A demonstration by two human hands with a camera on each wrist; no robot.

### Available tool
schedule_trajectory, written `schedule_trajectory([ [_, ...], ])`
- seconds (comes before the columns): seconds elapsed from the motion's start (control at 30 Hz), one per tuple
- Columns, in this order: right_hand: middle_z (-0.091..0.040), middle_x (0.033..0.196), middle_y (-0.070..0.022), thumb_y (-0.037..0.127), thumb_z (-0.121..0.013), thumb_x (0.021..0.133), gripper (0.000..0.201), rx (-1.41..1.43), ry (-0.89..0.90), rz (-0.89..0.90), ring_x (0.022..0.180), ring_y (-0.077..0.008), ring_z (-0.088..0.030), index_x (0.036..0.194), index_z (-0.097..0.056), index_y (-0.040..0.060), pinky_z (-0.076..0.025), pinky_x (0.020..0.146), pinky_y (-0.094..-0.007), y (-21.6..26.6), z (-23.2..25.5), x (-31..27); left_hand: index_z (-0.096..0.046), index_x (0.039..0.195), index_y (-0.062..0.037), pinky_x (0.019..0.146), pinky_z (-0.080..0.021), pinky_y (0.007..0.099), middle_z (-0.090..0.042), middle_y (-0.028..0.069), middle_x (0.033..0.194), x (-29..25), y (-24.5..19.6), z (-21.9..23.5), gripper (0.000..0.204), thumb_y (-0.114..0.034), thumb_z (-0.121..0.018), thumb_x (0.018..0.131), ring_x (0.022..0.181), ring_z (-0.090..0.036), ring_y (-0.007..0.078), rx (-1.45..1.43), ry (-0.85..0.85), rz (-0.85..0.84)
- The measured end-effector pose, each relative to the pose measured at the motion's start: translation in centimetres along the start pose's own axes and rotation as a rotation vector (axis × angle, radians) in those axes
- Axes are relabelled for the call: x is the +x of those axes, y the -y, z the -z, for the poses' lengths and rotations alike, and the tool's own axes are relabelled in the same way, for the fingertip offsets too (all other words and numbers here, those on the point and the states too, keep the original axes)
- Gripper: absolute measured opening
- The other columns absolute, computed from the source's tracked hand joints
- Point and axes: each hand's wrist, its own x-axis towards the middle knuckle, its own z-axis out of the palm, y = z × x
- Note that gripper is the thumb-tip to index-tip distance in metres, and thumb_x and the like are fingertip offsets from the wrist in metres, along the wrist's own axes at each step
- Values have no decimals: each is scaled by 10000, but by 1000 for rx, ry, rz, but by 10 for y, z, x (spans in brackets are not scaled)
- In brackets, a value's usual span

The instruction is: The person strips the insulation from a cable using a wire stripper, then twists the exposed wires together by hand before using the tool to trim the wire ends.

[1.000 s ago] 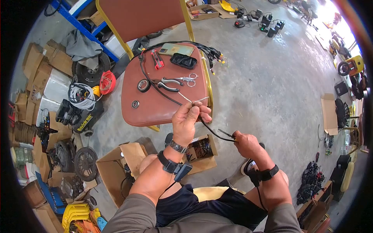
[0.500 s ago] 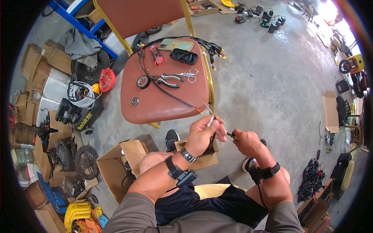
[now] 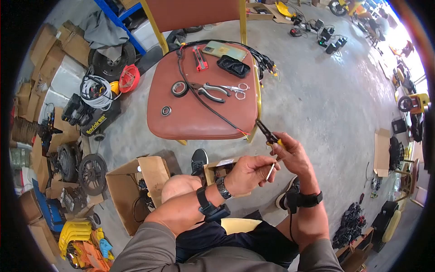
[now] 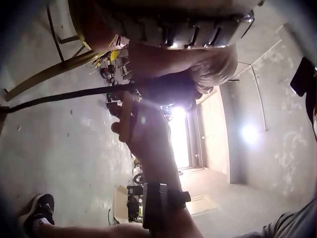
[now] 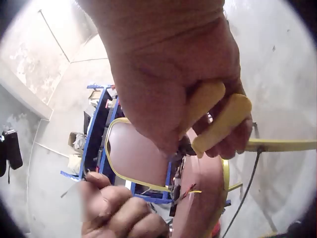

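Note:
My right hand (image 3: 292, 152) grips yellow-handled wire strippers (image 3: 266, 130), their dark nose pointing up and left beside the chair's front corner. The yellow handles (image 5: 225, 124) show clearly under the fingers in the right wrist view. Close by, my left hand (image 3: 249, 174) pinches a thin white strip (image 3: 271, 172) between thumb and fingers; I cannot tell what it is. A black cable (image 3: 210, 108) lies across the brown chair seat (image 3: 158, 127). Its bared end with red and yellow wires (image 3: 244, 133) reaches the seat's front edge.
On the seat lie pliers (image 3: 213, 93), scissors (image 3: 239, 91), black tape (image 3: 179, 89), a small ring bearing (image 3: 166, 111), a red cutter (image 3: 199, 59), a phone (image 3: 222, 50) and a black case (image 3: 233, 66). Cardboard boxes (image 3: 149, 181) stand by the legs.
The left hand has let go of the black cable, which now rests on the seat, and has moved right and down with the white strip. The right hand has raised the wire strippers.

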Motion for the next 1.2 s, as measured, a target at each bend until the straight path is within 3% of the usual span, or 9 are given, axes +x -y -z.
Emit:
schedule_trajectory([
  [0.13, -670, 935, -132, 64, -650, 822, 353, -246, -25, 205, 843, -203, -641, 1173, -621, 34, -519, 784, -337, 20, -25, 16, -634, 1072, -16, 544, -427, 216, -626, 47, 774, -3, -3, 2, 181, -155, -534, 1014, 658, -556, 87, -145, 45, 26],
  [0.23, -679, 998, -152, 50, -699, 765, 402, -305, -19, 330, 896, -258, -659, 1160, -626, 38, -519, 820, -363, 27, -39, 32, -635, 1070, -19, 547, -416, 206, -614, 33, 767, -3, -17, 3, 168, -128, -521, 1014, 634, -531, 71, -2, 1, -6],
  [0.3, -667, 1147, -115, 44, -780, 683, 436, -476, -56, 619, 1027, -326, -610, 1100, -653, 57, -481, 895, -403, 27, -48, 51, -639, 1064, -23, 540, -408, 200, -597, 12, 756, -2, -23, 7, 161, -118, -520, 1011, 618, -510, 55, -13, 38, -49],
  [0.57, -655, 1214, -82, 111, -782, 680, 370, -806, -128, 746, 1045, -288, -579, 1040, -703, 82, -411, 894, -422, 49, -80, 85, -644, 1079, -1, 584, -459, 234, -592, -14, 752, 7, -5, 15, 154, -105, -590, 979, 661, -540, 62, -63, 7, -139],
  [0.83, -640, 1170, -122, 76, -749, 753, 362, -598, -268, 713, 1137, -335, -525, 1108, -676, 87, -411, 984, -447, 38, -63, 77, -663, 1094, -10, 593, -432, 211, -607, 0, 786, 7, -29, 13, 166, -68, -586, 958, 693, -529, 63, 80, -29, -5],
  [1.03, -693, 942, -140, 111, -654, 876, 176, -19, -318, 386, 847, -195, -658, 1023, -679, 17, -518, 743, -323, -14, -35, 48, -629, 1025, -12, 480, -412, 217, -616, 55, 730, 12, -17, 2, 157, -155, -604, 964, 596, -566, 115, 73, -161, -82],
  [1.1, -699, 859, -146, 112, -624, 879, 168, -31, -338, 410, 808, -225, -677, 996, -685, 8, -527, 741, -337, -14, -24, 29, -604, 1021, -12, 448, -392, 216, -599, 51, 707, 17, -11, 0, 219, -224, -613, 967, 570, -538, 106, 18, -315, 51],
  [1.17, -702, 841, -145, 103, -604, 865, 172, -50, -335, 360, 789, -247, -688, 984, -687, 11, -537, 731, -357, -21, -15, 14, -587, 1046, -8, 450, -377, 205, -583, 45, 707, 21, 0, 1, 233, -234, -585, 987, 539, -495, 92, 209, -250, -81],
  [1.2, -693, 847, -190, 115, -600, 830, 168, -31, -350, 331, 808, -339, -682, 925, -702, 20, -535, 731, -410, -23, -11, 6, -584, 1056, -6, 451, -371, 199, -583, 45, 714, 24, 7, 4, 233, -231, -576, 993, 533, -484, 87, 209, -224, -108],
])
